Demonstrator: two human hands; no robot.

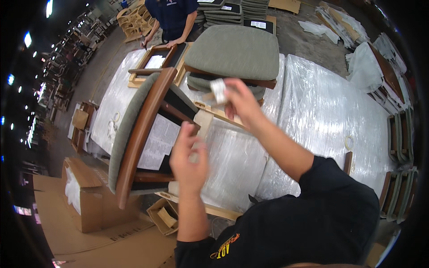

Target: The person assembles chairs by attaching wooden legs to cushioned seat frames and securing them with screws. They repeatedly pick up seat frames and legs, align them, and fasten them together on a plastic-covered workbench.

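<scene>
My right hand is closed on a small white block-like object, blurred by motion, above the table. My left hand is raised with fingers curved and apart, holding nothing that I can see. Just left of it stands a grey-green upholstered seat, tilted on edge. Its brown wooden frame and black underside face me, with a large white printed sheet on that underside. Fingertips of the left hand overlap a wooden rail in the picture; contact cannot be made out.
Grey-green seats are piled at the far side of the plastic-wrapped table. Across from me a person handles a wooden frame. Cardboard boxes stand at lower left. More seats lean at the right.
</scene>
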